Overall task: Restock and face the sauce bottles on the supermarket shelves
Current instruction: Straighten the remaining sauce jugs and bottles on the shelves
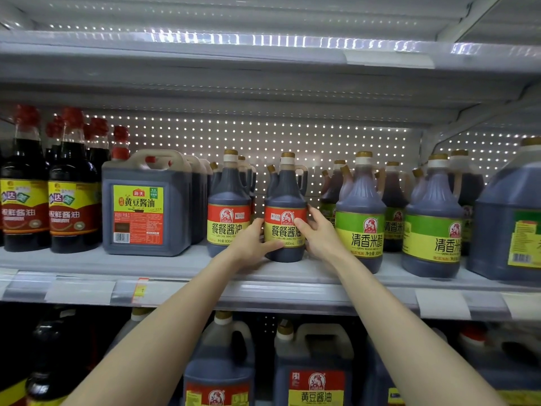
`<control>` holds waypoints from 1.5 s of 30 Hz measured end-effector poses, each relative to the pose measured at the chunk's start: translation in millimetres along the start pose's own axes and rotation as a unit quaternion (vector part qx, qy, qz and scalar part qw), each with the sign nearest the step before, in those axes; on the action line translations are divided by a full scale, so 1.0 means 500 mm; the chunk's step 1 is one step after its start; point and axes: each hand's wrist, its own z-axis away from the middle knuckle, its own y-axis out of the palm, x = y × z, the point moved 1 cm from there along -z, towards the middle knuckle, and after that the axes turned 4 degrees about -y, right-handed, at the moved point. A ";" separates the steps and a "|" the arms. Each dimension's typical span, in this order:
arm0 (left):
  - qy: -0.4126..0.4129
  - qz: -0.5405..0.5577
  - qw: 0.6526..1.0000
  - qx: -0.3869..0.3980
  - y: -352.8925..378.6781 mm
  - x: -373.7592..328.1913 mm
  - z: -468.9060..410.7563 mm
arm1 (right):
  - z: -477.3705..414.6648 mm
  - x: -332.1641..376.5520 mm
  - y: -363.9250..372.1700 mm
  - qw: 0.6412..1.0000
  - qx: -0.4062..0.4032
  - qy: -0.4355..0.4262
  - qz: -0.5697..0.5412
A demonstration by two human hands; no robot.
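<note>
My left hand [251, 243] and right hand [320, 237] both grip the upright bottle [285, 189], fingers curled round its sides, near the front edge of the shelf [87, 262].

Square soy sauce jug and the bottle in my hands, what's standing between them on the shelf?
One matching red-and-yellow-labelled bottle, with its row behind it, between the jug and the held bottle; head view shows it.

A bottle [285, 212] stands on the shelf [181, 259], between two bottle rows.
</note>
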 end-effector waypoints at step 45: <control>0.055 0.098 0.993 -0.039 0.123 -0.180 0.059 | 0.136 0.078 -0.253 0.986 -0.138 -0.091 0.027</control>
